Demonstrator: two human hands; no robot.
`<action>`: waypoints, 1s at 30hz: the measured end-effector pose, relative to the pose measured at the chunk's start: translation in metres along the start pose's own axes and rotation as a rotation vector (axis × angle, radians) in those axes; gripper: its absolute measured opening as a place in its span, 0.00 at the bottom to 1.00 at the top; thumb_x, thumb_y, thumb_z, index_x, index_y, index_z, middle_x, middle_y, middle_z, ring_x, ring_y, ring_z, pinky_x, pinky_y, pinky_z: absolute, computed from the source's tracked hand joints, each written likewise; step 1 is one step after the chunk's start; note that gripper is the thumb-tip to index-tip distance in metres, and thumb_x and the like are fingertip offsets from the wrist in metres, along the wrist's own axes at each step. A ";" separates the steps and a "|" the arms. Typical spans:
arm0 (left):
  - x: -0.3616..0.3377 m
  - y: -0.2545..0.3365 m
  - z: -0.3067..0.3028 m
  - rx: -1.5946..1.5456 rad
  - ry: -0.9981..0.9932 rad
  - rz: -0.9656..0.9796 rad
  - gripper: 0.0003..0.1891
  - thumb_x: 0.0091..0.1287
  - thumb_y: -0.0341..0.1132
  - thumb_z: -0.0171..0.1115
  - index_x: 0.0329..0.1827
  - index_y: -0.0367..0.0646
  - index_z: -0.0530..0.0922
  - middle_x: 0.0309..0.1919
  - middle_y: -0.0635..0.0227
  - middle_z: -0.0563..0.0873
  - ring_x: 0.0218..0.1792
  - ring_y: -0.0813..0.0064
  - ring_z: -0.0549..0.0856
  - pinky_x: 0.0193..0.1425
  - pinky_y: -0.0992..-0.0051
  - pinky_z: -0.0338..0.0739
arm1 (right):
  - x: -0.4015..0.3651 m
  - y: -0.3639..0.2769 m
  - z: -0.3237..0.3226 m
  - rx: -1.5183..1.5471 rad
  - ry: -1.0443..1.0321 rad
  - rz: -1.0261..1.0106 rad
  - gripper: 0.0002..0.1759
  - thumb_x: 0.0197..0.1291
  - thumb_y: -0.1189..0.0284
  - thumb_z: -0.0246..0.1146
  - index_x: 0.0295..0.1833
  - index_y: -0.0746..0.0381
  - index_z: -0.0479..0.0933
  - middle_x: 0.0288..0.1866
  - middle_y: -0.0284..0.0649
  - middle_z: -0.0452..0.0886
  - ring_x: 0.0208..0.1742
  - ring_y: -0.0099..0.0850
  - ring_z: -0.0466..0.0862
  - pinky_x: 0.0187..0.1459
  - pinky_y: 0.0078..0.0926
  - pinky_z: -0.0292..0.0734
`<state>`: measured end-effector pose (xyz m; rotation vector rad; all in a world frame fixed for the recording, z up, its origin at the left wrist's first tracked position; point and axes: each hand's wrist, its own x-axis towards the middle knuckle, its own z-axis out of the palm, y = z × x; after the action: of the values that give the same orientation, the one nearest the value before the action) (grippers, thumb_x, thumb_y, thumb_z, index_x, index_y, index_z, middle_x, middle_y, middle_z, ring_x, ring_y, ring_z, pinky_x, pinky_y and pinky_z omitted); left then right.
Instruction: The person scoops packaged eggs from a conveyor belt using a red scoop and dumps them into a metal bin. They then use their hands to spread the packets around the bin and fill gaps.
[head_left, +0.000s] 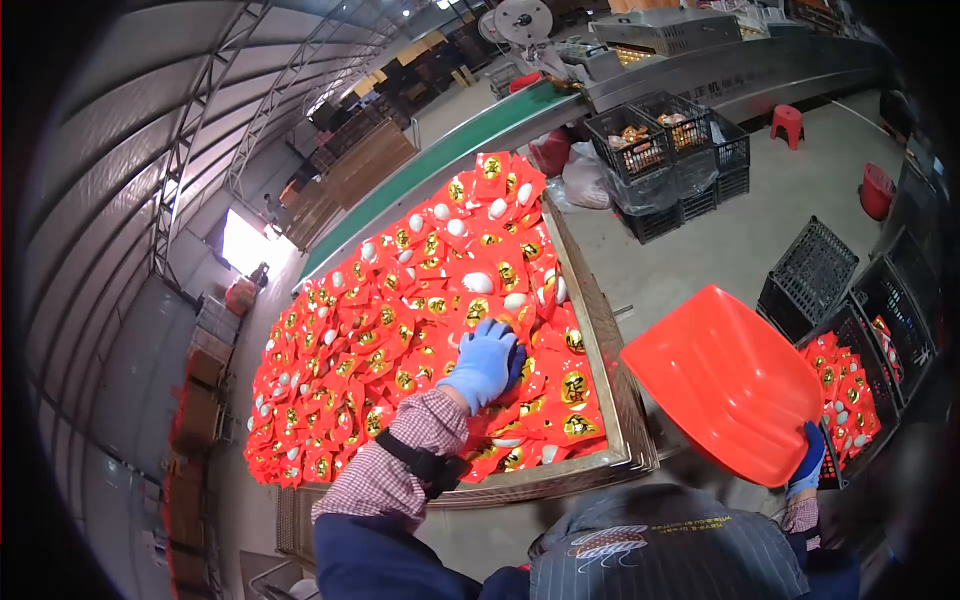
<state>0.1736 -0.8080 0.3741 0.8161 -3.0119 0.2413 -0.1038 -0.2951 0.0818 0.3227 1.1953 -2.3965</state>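
Note:
My left hand (pixel 483 362), in a light blue glove with a dark palm side, rests on a heap of red packets (pixel 400 335) with gold print and whitish egg-like ovals. Its fingers point up and to the right over the packets; their tips are partly lost among them, and whatever they hold is hidden. At the lower right, my right hand (pixel 808 460), in a blue glove, grips the edge of a red plastic scoop (pixel 725 385). The scoop's inside faces up and looks empty. The heap lies in a large bin with a metal rim (pixel 590 330).
Beside the scoop stands a black crate (pixel 862 330) near more red packets (pixel 845 400). Black crates (pixel 640 190) are stacked at the upper right, near a red stool (pixel 787 125) and red bucket (pixel 877 192). A green conveyor belt (pixel 430 170) runs behind the heap.

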 end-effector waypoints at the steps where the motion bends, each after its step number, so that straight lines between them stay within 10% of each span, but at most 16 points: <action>1: -0.005 -0.001 -0.001 -0.038 -0.010 0.078 0.16 0.70 0.44 0.60 0.53 0.43 0.79 0.58 0.54 0.77 0.62 0.48 0.73 0.61 0.46 0.70 | -0.004 -0.004 0.002 0.046 0.005 0.032 0.17 0.64 0.60 0.63 0.48 0.62 0.77 0.48 0.41 0.81 0.51 0.37 0.83 0.56 0.39 0.80; 7: 0.020 -0.009 0.000 -0.179 0.264 0.440 0.10 0.68 0.39 0.62 0.43 0.42 0.80 0.50 0.54 0.77 0.57 0.54 0.75 0.59 0.52 0.69 | -0.006 -0.002 -0.039 -0.098 0.119 -0.084 0.16 0.66 0.61 0.62 0.47 0.64 0.79 0.48 0.41 0.81 0.50 0.34 0.82 0.56 0.35 0.78; 10: 0.049 -0.024 0.017 -0.759 0.002 0.402 0.08 0.69 0.35 0.62 0.43 0.39 0.78 0.47 0.53 0.75 0.52 0.52 0.74 0.57 0.60 0.71 | 0.000 0.006 -0.047 -0.103 0.138 -0.090 0.18 0.66 0.61 0.62 0.51 0.65 0.79 0.47 0.41 0.81 0.51 0.34 0.81 0.55 0.34 0.78; 14: 0.051 -0.044 0.014 -0.662 0.055 0.747 0.07 0.69 0.31 0.62 0.42 0.37 0.76 0.45 0.53 0.74 0.48 0.53 0.75 0.53 0.63 0.73 | 0.002 0.020 -0.037 -0.140 0.142 -0.140 0.19 0.66 0.61 0.62 0.53 0.65 0.79 0.48 0.41 0.81 0.52 0.34 0.81 0.57 0.35 0.77; 16: 0.048 -0.047 0.007 -0.875 -0.118 0.633 0.07 0.70 0.32 0.61 0.43 0.38 0.76 0.48 0.53 0.75 0.49 0.54 0.76 0.54 0.62 0.72 | -0.004 0.021 -0.016 -0.083 0.140 -0.130 0.19 0.66 0.61 0.62 0.53 0.65 0.79 0.48 0.41 0.81 0.53 0.34 0.81 0.58 0.35 0.77; 26: 0.019 0.004 -0.021 -0.389 0.333 0.428 0.23 0.67 0.43 0.65 0.57 0.35 0.73 0.56 0.46 0.76 0.60 0.42 0.73 0.65 0.50 0.66 | -0.006 0.052 -0.010 -0.114 0.137 -0.124 0.20 0.65 0.61 0.63 0.54 0.66 0.79 0.49 0.42 0.82 0.52 0.34 0.81 0.58 0.35 0.77; 30: 0.031 0.013 0.008 -0.195 0.057 0.304 0.41 0.70 0.48 0.62 0.79 0.37 0.54 0.75 0.35 0.58 0.74 0.32 0.60 0.77 0.47 0.56 | -0.018 0.056 -0.009 -0.139 0.156 -0.127 0.21 0.65 0.61 0.63 0.53 0.67 0.79 0.49 0.42 0.82 0.52 0.34 0.81 0.59 0.34 0.75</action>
<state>0.1410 -0.8134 0.3657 0.3300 -3.0306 -0.0286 -0.0610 -0.3120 0.0443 0.4070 1.4856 -2.4155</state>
